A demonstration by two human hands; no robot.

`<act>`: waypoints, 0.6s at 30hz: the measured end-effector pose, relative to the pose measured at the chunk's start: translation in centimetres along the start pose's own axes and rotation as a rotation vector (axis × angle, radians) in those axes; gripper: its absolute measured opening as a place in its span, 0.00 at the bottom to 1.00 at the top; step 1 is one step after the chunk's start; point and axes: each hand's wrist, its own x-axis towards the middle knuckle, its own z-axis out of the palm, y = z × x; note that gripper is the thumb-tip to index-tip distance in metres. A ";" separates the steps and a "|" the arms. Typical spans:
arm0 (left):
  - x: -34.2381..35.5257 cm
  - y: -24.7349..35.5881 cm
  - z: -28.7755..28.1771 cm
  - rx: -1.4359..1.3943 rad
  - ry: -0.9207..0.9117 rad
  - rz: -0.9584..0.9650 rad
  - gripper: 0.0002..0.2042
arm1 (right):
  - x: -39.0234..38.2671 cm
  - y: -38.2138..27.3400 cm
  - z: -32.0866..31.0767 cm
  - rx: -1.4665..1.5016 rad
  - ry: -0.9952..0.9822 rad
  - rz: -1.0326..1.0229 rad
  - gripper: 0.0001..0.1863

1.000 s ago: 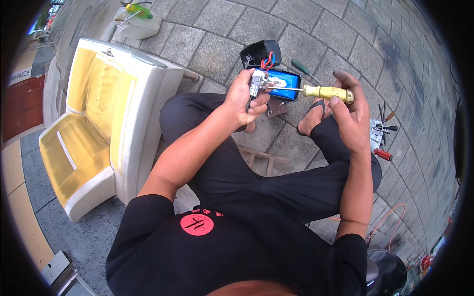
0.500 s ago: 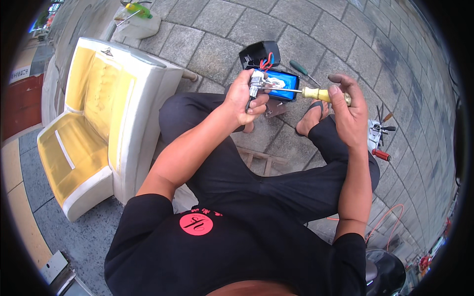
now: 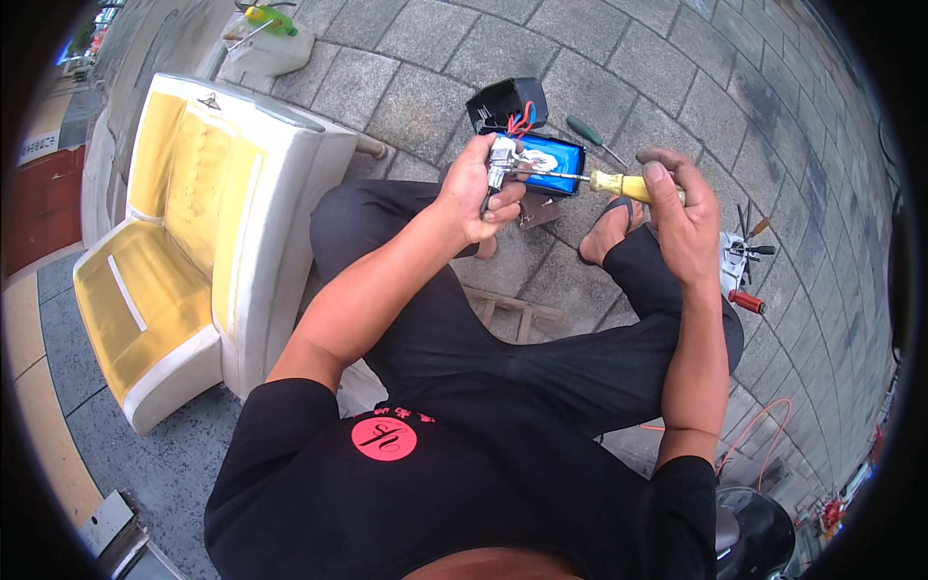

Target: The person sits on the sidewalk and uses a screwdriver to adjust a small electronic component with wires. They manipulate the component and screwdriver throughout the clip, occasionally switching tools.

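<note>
My left hand (image 3: pixel 468 196) is closed around a small silver metal fitting (image 3: pixel 501 160) with a black part at its lower end. In my right hand (image 3: pixel 688 224) is a screwdriver (image 3: pixel 617 184) with a worn yellow handle, gripped between thumb and fingers. Its shaft points left and reaches the fitting; where the tip meets it is too small to make out. Beneath my hands lies a blue-wrapped block (image 3: pixel 568 160) with a white patch, in a black tray. An open black casing (image 3: pixel 509 102) with red and blue wires (image 3: pixel 522 120) adjoins it.
A green-handled screwdriver (image 3: pixel 584 130) lies on the paving beyond the block. Several tools stand in a holder (image 3: pixel 735 263) at right, beside a red handle (image 3: pixel 747 303). At left is a yellow and white seat (image 3: pixel 184 184); a whitish container (image 3: pixel 271 53) stands behind it.
The screwdriver handle has turned slightly and my right fingers have shifted a little on it. My left hand and the fitting stay almost where they were.
</note>
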 end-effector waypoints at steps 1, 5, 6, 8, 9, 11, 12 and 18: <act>-0.1 0.0 0.0 0.006 0.009 0.006 0.21 | -0.3 -0.5 -0.2 -0.022 -0.022 -0.029 0.22; -0.2 -0.1 0.4 0.015 0.030 0.011 0.21 | -0.7 -0.4 0.2 -0.001 0.063 -0.214 0.22; -0.2 -0.1 0.4 0.014 0.033 0.010 0.21 | -0.6 -0.4 0.4 -0.031 0.079 -0.189 0.24; -0.3 -0.1 0.5 0.032 0.051 0.017 0.21 | -0.3 -0.2 0.6 -0.092 0.111 -0.139 0.26; -0.3 -0.1 0.6 0.040 0.058 0.017 0.21 | -0.1 0.0 0.4 -0.068 0.078 -0.081 0.26; -0.2 0.0 0.5 0.042 0.045 0.007 0.22 | 0.3 0.4 -0.1 -0.020 0.012 0.034 0.27; -0.2 0.0 0.3 0.041 0.043 0.007 0.22 | 0.1 0.1 -0.1 -0.022 -0.010 0.002 0.25; -0.1 -0.1 0.4 0.036 0.039 0.012 0.22 | -0.6 0.2 0.2 -0.011 0.066 -0.145 0.22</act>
